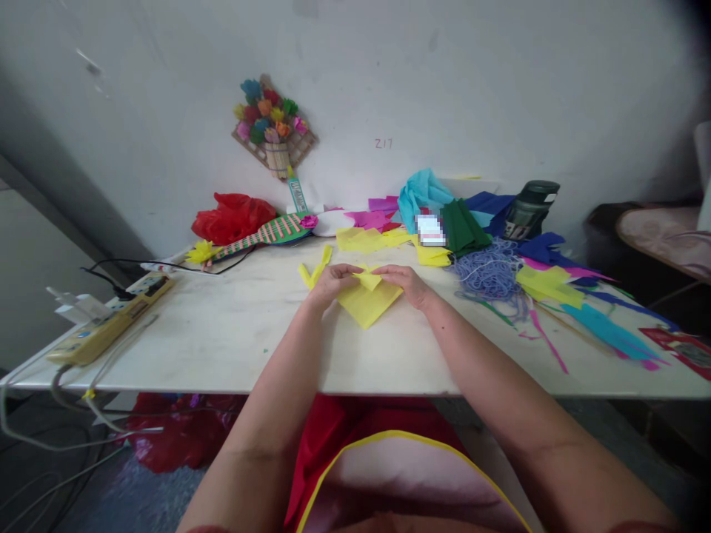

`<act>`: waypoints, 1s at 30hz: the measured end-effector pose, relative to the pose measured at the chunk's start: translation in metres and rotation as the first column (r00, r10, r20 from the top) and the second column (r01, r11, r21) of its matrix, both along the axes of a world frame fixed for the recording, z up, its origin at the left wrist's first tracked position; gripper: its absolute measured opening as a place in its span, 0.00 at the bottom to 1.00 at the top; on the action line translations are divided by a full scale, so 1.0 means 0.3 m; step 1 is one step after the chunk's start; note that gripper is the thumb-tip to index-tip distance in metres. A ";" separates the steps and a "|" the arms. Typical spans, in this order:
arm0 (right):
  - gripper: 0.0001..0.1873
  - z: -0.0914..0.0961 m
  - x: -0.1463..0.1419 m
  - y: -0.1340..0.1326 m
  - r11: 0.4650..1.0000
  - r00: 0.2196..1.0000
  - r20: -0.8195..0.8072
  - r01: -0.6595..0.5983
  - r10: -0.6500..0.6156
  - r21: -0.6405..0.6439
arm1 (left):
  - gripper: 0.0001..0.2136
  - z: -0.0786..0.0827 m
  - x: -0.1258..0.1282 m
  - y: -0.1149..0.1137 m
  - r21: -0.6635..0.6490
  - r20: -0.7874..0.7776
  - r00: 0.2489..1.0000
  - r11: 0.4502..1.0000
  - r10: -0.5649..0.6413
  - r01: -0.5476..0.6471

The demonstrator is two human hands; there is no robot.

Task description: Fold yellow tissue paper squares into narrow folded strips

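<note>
A yellow sheet of paper (366,303) lies on the white table (233,333), partly folded, one corner pointing toward me. My left hand (332,281) presses its fingertips on the sheet's upper left edge, fingers pinched on the fold. My right hand (407,283) rests on the upper right edge, fingers also closed on the paper. Between the two hands a small folded flap stands up. Two narrow yellow strips (315,271) lie just left of my left hand.
Coloured paper lies piled at the back and right: yellow sheets (364,238), pink, blue, a green stack (464,228), purple cord (489,270). A dark bottle (530,207), red bag (233,216), striped paddle (266,234). A power strip (111,320) with cables sits at the left edge.
</note>
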State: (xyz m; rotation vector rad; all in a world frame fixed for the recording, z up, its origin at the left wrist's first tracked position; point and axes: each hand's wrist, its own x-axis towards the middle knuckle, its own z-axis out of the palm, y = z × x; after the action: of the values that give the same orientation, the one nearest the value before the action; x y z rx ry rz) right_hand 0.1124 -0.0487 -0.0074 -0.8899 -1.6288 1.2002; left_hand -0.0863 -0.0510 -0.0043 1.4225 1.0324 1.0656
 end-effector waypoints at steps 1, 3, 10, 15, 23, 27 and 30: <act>0.14 -0.002 -0.002 -0.001 1.000 1.000 0.017 0.005 -0.005 0.009 | 0.16 0.002 0.001 -0.003 0.002 -0.003 1.000 1.000 -0.002 0.002; 0.15 -0.007 -0.006 0.000 1.000 0.998 0.062 0.021 -0.022 0.015 | 0.17 0.007 0.005 -0.008 0.013 -0.024 1.000 1.000 -0.002 0.002; 0.15 -0.025 -0.016 0.020 0.986 0.959 0.240 0.134 -0.154 0.094 | 0.18 0.008 0.011 -0.007 0.075 -0.136 0.991 0.997 0.012 -0.002; 0.16 -0.020 -0.015 0.020 0.980 0.935 0.305 0.142 -0.180 0.141 | 0.17 -0.002 0.004 0.005 0.120 -0.220 0.975 0.993 0.008 0.019; 0.16 -0.016 -0.004 0.022 0.991 0.990 0.137 0.019 -0.038 0.132 | 0.18 0.000 0.012 0.000 0.047 -0.101 0.994 0.998 0.047 -0.043; 0.18 -0.015 -0.007 0.021 0.994 0.996 0.071 0.037 -0.045 0.103 | 0.18 -0.007 0.008 0.003 0.011 0.011 0.999 0.999 0.043 -0.043; 0.16 -0.016 -0.013 0.017 0.993 0.994 0.072 0.070 -0.077 0.091 | 0.17 -0.014 0.004 0.008 0.015 0.039 0.999 1.000 0.023 -0.023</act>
State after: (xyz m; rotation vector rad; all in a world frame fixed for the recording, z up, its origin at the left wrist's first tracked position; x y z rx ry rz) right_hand 0.1085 -0.0436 -0.0121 -0.9409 -1.6812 1.0476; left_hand -0.0852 -0.0486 -0.0085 1.3997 1.0166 1.1163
